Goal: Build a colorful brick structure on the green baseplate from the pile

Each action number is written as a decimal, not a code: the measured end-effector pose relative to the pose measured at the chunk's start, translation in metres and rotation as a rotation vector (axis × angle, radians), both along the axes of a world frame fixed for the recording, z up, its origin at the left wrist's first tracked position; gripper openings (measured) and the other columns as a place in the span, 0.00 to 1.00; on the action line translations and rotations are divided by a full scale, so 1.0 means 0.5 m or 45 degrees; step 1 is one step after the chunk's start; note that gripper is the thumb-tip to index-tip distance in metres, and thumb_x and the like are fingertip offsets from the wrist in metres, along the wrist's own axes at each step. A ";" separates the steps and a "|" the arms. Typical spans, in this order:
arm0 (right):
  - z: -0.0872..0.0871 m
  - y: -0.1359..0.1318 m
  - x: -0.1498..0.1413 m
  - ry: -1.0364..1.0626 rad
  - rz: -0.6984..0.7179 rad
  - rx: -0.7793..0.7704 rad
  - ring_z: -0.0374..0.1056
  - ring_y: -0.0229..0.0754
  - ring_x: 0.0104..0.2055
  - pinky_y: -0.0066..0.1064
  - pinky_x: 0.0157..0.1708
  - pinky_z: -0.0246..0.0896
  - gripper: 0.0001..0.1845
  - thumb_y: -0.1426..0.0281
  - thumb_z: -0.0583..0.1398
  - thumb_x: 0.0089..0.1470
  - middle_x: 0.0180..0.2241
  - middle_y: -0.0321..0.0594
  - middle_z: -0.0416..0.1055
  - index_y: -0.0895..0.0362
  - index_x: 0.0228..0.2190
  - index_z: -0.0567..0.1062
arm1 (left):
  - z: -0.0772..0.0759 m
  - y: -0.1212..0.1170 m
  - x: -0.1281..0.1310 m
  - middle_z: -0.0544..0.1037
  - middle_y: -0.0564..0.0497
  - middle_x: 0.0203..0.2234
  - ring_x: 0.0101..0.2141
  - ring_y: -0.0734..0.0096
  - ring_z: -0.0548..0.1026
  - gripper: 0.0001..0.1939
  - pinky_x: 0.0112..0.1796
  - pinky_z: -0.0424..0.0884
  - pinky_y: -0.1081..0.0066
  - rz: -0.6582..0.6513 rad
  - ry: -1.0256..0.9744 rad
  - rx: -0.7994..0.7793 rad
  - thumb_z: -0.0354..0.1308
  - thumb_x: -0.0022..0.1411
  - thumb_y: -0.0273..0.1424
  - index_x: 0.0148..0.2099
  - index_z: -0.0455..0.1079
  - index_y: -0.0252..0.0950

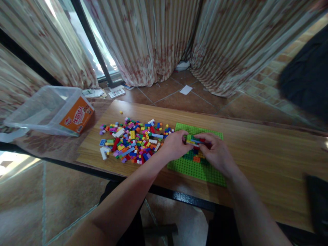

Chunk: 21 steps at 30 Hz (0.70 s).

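Observation:
A small multicoloured toy-brick build [192, 140] sits between my two hands above the green studded baseplate [200, 173]. My left hand [176, 145] is closed, its thumb and fingers pinching the build's left end. From the right, my right hand [215, 150] grips the other end with bent fingers. An orange brick [196, 159] shows on the baseplate just below, beside darker bricks partly in shadow. How the build joins the bricks under it is hidden by my fingers. A wide pile of loose toy bricks [132, 135] lies left of my left hand.
The wooden table [263, 164] runs off to the right, where a dark object [317, 201] lies near its edge. A clear plastic box [48, 109] with an orange label stands at the left. Striped curtains [153, 41] hang behind; papers [116, 92] lie beyond the table.

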State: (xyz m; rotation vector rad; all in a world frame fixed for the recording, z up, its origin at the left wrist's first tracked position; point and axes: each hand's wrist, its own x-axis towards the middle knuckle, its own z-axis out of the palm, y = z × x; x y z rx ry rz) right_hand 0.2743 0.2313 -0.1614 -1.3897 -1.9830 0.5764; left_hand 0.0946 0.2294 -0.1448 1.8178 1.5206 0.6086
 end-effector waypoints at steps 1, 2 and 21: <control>0.001 0.000 0.000 -0.004 -0.001 0.003 0.70 0.50 0.45 0.49 0.47 0.65 0.17 0.72 0.55 0.48 0.41 0.43 0.76 0.52 0.39 0.79 | 0.000 0.000 0.000 0.79 0.50 0.30 0.32 0.67 0.76 0.20 0.35 0.72 0.69 0.000 -0.001 0.002 0.64 0.55 0.35 0.50 0.72 0.34; 0.002 0.000 -0.001 -0.006 -0.003 0.003 0.70 0.50 0.44 0.49 0.47 0.65 0.17 0.72 0.55 0.48 0.41 0.43 0.76 0.52 0.39 0.79 | 0.000 0.000 0.000 0.79 0.50 0.31 0.32 0.67 0.76 0.21 0.35 0.72 0.69 -0.001 -0.003 0.004 0.64 0.55 0.35 0.50 0.72 0.34; -0.004 0.001 0.007 0.017 0.023 -0.004 0.70 0.49 0.46 0.49 0.50 0.64 0.18 0.73 0.54 0.48 0.42 0.44 0.76 0.53 0.40 0.79 | -0.002 -0.001 -0.001 0.79 0.51 0.30 0.31 0.67 0.76 0.20 0.35 0.72 0.70 0.000 -0.042 0.011 0.64 0.56 0.35 0.50 0.72 0.34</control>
